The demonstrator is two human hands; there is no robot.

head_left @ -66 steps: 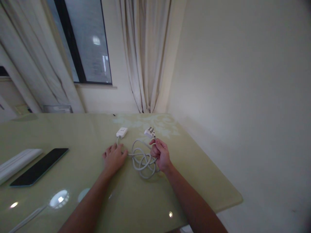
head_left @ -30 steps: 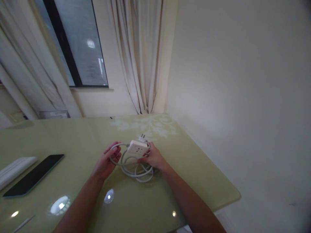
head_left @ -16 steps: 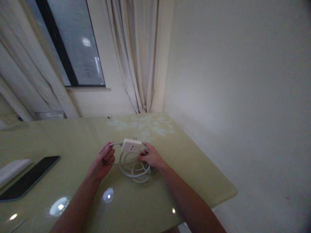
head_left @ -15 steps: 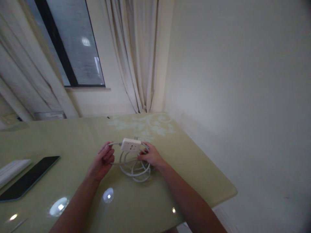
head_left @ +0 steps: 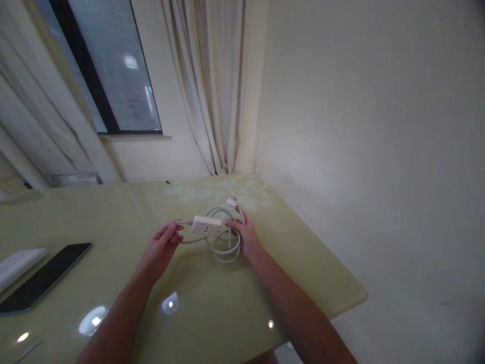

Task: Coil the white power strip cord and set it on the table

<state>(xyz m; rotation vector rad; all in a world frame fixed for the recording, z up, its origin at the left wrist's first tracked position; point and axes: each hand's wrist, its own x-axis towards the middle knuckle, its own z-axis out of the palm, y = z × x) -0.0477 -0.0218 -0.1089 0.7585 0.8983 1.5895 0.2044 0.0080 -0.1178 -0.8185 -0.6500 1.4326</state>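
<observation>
A white power strip (head_left: 206, 225) with socket holes facing me is held up over the table, between my hands. My left hand (head_left: 163, 247) is closed on its cord close to the strip's left end. Loops of the pale cord (head_left: 226, 252) hang behind and below the strip, and my right hand (head_left: 244, 233) is closed round them. The white plug (head_left: 232, 202) sticks up above my right fingers, prongs pointing away. Some of the right fingers are hidden behind the cord.
The glossy greenish table (head_left: 212, 313) meets the wall (head_left: 359, 151) on the right. At the left lie a dark flat panel (head_left: 45, 278) and a white long object (head_left: 20, 265). A small dark bit (head_left: 167, 182) is near the back edge, before the curtain (head_left: 215, 91).
My right hand has shifted up and slightly right, raising the coiled cord. The plug now shows upright above it. My left hand and the strip have moved slightly right.
</observation>
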